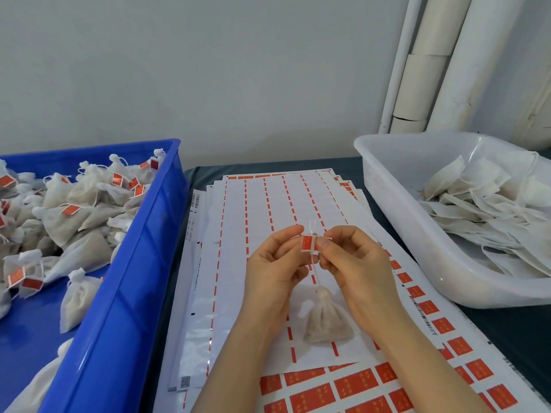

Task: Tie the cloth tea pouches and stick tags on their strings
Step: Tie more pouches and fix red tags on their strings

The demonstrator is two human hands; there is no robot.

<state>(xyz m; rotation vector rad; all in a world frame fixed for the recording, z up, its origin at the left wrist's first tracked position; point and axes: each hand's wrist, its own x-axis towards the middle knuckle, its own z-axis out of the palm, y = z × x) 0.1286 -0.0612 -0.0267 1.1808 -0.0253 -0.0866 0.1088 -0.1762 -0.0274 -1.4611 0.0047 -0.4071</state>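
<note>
Both hands pinched the small red tag (308, 243) over the label sheets (268, 204), left hand (271, 263) and right hand (354, 260) each nipping one edge around the thin white string (315, 272); done well, I judge, its halves should meet squarely, pressed flat from the fold outward. Beneath, the soft gathered cloth pouch (326, 320) hung down to those sheets; left of them stood a rigid blue crate (143, 234) of tagged pouches, right a translucent white tub (417, 228) of flat untied ones.

Print on the red tag (307, 243) is illegible; the blue crate (143, 248) is cut off left.
</note>
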